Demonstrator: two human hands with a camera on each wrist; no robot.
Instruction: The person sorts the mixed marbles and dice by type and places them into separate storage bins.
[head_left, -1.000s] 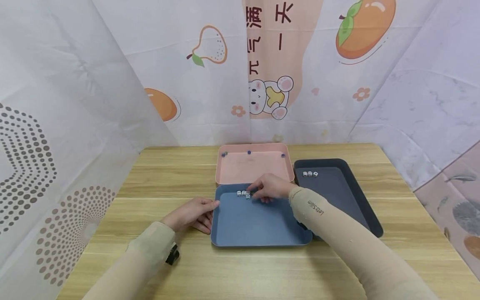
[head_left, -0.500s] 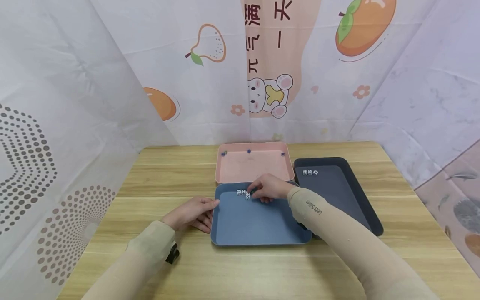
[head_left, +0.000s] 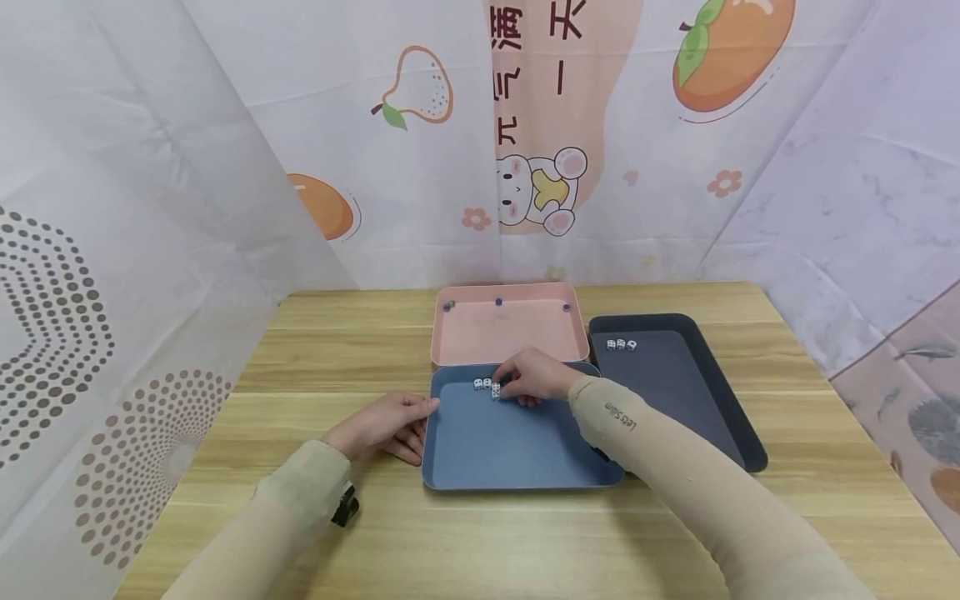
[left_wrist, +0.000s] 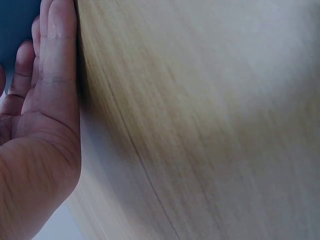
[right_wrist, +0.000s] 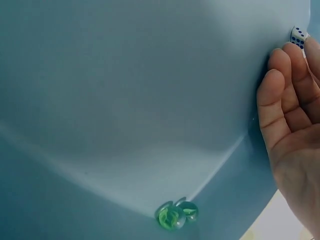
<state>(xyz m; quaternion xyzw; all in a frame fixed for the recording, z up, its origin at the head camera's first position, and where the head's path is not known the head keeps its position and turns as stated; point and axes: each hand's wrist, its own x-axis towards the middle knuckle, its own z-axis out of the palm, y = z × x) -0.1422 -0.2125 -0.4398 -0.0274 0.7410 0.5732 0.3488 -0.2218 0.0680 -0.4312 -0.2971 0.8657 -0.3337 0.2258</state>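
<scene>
In the head view, a blue tray point(head_left: 525, 475) lies in front of me. My left hand point(head_left: 386, 423) holds its left side, thumb at the rim and fingers along the outer wall; in the left wrist view this hand point(left_wrist: 45, 100) lies low along the wood. Near the tray's back wall my right hand point(head_left: 531, 377) pinches a white die point(head_left: 496, 392) between thumb and forefinger. Close to its left stand two more white dice point(head_left: 482, 384). The right wrist view shows the pinched die point(right_wrist: 298, 37) at my fingertips, its pips dark blue.
Green glass marbles point(right_wrist: 172, 217) rest in a blue tray corner. A pink tray point(head_left: 513, 329) with several small dark blue pieces touches its back edge. To the right, a dark grey tray point(head_left: 690, 392) holds three white dice point(head_left: 621, 344), partly under my right forearm.
My right hand and forearm have shifted very slightly to the left, with the fingertips still at the same die. The left hand stays where it was on the tray's side.
</scene>
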